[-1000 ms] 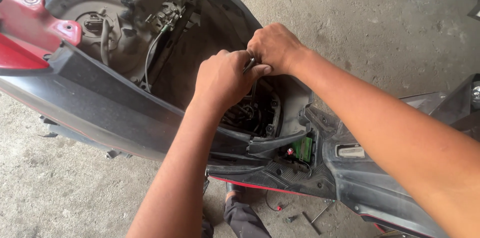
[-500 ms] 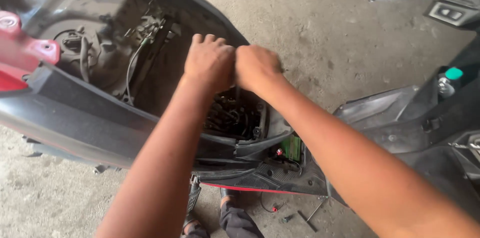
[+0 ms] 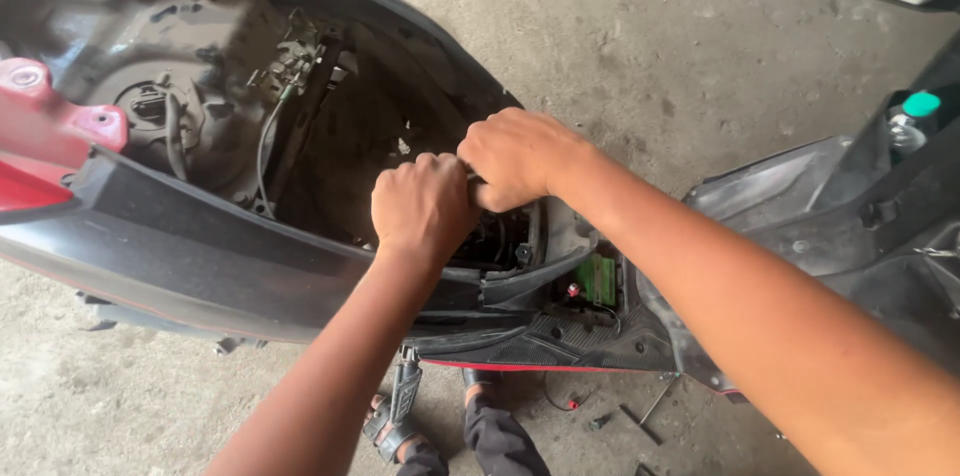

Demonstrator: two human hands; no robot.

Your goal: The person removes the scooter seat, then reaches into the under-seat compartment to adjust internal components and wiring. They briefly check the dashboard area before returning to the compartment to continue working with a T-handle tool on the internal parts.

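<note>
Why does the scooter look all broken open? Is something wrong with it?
Its seat and covers are off, so the scooter shows bare wires and inner parts. Small loose bits lie scattered on the floor beneath. Both hands, left hand and right hand, grip something inside.

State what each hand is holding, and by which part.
Left hand and right hand are fisted together over the black scooter body; what they grip is hidden.

A single view is given, taken from a head-worn camera that is aimed steeply down and held close. The opened scooter body (image 3: 200,266) is seen from nine to three o'clock, and concrete floor (image 3: 640,46) is framed at twelve.
</note>
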